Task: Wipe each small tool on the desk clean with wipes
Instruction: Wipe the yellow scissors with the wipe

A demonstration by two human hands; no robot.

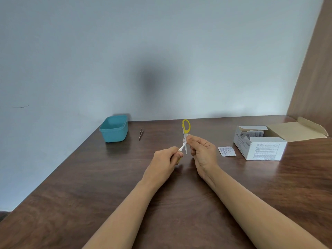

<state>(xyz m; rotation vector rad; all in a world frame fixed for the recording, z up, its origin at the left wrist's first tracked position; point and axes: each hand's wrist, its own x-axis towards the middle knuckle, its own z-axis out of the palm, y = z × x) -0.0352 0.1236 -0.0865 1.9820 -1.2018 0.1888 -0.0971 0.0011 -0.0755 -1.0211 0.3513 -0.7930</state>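
Note:
Yellow-handled scissors [186, 126] are held spread above the middle of the desk, one yellow loop up and its blade pointing down. My left hand [166, 159] grips the lower handle, which its fingers mostly hide. My right hand [203, 151] pinches a small white wipe [185, 139] around the upright blade near the pivot. Thin metal tweezers [141, 133] lie on the desk at the back left, apart from both hands.
A teal plastic tub [115, 129] stands at the desk's back left corner. An open white box of wipe sachets [260, 144] sits at the right with its flap folded back. A torn sachet wrapper [226, 151] lies beside it. A wooden panel rises at the far right.

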